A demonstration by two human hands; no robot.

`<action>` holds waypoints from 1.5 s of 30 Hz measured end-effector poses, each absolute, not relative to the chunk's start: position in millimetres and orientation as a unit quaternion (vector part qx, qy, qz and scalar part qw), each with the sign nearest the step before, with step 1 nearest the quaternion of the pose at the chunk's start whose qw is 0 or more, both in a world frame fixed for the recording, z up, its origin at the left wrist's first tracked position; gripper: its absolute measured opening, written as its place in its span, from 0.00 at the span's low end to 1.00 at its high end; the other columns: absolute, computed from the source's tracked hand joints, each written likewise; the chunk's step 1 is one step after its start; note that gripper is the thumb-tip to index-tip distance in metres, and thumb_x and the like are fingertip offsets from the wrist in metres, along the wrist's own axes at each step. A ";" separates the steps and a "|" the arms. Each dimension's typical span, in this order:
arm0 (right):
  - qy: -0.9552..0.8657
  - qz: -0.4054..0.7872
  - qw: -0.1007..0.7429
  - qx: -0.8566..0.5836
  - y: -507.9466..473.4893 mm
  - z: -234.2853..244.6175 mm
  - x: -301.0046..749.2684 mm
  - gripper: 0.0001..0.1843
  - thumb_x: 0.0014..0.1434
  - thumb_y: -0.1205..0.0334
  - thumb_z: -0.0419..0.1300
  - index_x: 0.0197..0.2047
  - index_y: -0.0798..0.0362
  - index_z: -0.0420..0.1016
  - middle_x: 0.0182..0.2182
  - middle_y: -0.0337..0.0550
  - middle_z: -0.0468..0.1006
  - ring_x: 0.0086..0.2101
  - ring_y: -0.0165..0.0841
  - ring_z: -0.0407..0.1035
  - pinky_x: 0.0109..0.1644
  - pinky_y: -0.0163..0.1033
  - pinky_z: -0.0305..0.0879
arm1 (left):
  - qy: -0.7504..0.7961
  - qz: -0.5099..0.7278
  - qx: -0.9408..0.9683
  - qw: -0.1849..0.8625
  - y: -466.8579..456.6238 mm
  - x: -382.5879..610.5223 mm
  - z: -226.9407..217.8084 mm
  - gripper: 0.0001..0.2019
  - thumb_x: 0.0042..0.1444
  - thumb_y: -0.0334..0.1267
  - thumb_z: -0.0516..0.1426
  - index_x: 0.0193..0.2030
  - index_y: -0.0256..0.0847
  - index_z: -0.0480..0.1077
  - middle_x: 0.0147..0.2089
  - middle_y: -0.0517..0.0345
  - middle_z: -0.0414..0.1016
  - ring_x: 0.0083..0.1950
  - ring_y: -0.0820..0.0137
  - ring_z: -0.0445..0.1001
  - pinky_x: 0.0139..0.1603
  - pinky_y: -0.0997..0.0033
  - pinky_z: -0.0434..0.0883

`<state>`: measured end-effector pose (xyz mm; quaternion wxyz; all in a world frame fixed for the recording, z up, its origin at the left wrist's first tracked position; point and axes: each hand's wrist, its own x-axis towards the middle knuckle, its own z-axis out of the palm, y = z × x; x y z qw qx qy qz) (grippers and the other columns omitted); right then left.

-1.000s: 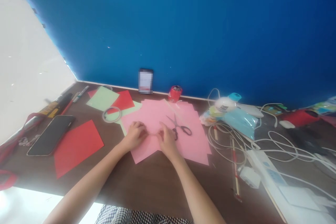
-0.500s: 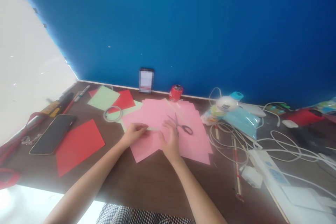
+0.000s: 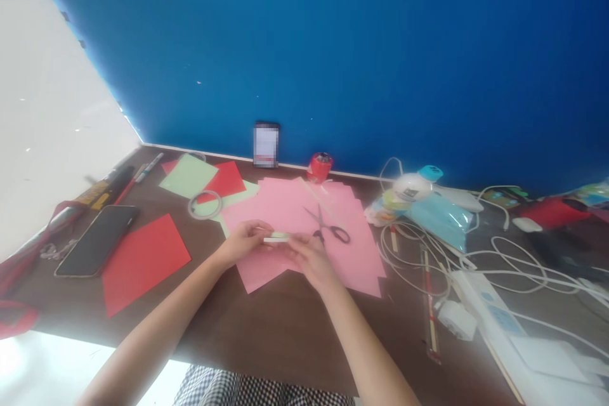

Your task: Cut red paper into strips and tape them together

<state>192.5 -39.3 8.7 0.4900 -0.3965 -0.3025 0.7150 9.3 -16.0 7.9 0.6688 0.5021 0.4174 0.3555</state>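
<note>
Between my two hands is a narrow pale green paper strip (image 3: 276, 238), held level above the pink paper sheets (image 3: 276, 203). My left hand (image 3: 245, 241) pinches its left end, fingers closed. At the other end my right hand (image 3: 307, 254) grips the strip with thumb and fingers. Dark-handled scissors (image 3: 327, 226) lie with blades parted on the pink sheets, just beyond my right hand. A roll of tape (image 3: 204, 205) rests to the left on green and red paper.
A red sheet (image 3: 147, 263) and a phone (image 3: 98, 241) lie at left. Another phone (image 3: 266, 144) leans on the blue wall near a red container (image 3: 320, 167). On the right are a bottle (image 3: 412, 187), tangled white cables (image 3: 413, 260) and a power strip (image 3: 490, 311).
My right hand has come down, its raised fingers closing onto the strip's right end. The strip now looks shorter and folded or tilted between my hands.
</note>
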 end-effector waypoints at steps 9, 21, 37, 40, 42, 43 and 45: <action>-0.269 0.699 0.519 -0.412 -37.8 5.5 188.8 0.08 0.40 0.62 0.68 0.25 0.55 0.76 0.27 0.41 0.78 0.33 0.34 0.74 0.45 0.42 0.67 | 0.421 0.346 0.488 0.682 -17.5 10.3 8.7 0.13 0.51 0.41 0.58 0.40 0.35 0.67 0.34 0.49 0.78 0.39 0.65 0.77 0.49 0.58 0.69; -0.263 0.687 0.530 -0.423 -34.9 1.5 189.9 0.08 0.39 0.63 0.69 0.24 0.55 0.75 0.26 0.41 0.79 0.33 0.34 0.74 0.44 0.42 0.68 | 0.380 0.358 0.456 0.721 -17.6 11.4 10.7 0.16 0.54 0.45 0.55 0.43 0.34 0.67 0.38 0.47 0.76 0.45 0.63 0.75 0.51 0.60 0.69; -0.266 0.702 0.527 -0.397 -32.8 -3.8 193.7 0.06 0.43 0.64 0.67 0.26 0.55 0.76 0.28 0.42 0.80 0.33 0.33 0.74 0.45 0.40 0.67 | 0.361 0.363 0.442 0.736 -19.4 11.5 12.7 0.15 0.53 0.42 0.57 0.44 0.34 0.68 0.42 0.48 0.75 0.48 0.61 0.73 0.54 0.58 0.66; -0.257 0.706 0.529 -0.394 -32.7 -3.0 193.6 0.06 0.43 0.64 0.67 0.26 0.56 0.77 0.28 0.43 0.80 0.33 0.33 0.74 0.46 0.40 0.67 | 0.359 0.367 0.446 0.733 -20.0 12.1 13.5 0.15 0.52 0.40 0.58 0.44 0.33 0.68 0.43 0.47 0.75 0.48 0.61 0.73 0.53 0.59 0.67; -0.248 0.711 0.530 -0.390 -32.6 -2.4 193.9 0.05 0.43 0.64 0.67 0.26 0.55 0.77 0.28 0.42 0.80 0.33 0.33 0.74 0.46 0.41 0.67 | 0.364 0.368 0.448 0.729 -19.6 12.3 12.4 0.15 0.53 0.41 0.57 0.44 0.33 0.68 0.43 0.47 0.75 0.47 0.62 0.74 0.52 0.59 0.68; -0.243 0.715 0.530 -0.386 -32.5 -2.2 194.3 0.05 0.42 0.64 0.67 0.25 0.55 0.77 0.28 0.42 0.80 0.33 0.33 0.74 0.46 0.41 0.67 | 0.367 0.366 0.449 0.727 -19.2 12.2 11.5 0.15 0.53 0.41 0.57 0.44 0.33 0.68 0.43 0.47 0.75 0.46 0.62 0.74 0.52 0.59 0.68; -0.235 0.720 0.530 -0.381 -32.3 -1.8 195.3 0.05 0.42 0.64 0.67 0.25 0.55 0.77 0.29 0.42 0.80 0.33 0.34 0.74 0.45 0.42 0.67 | 0.374 0.363 0.452 0.724 -18.4 11.7 9.7 0.15 0.53 0.41 0.57 0.44 0.33 0.68 0.42 0.47 0.75 0.46 0.63 0.74 0.52 0.59 0.68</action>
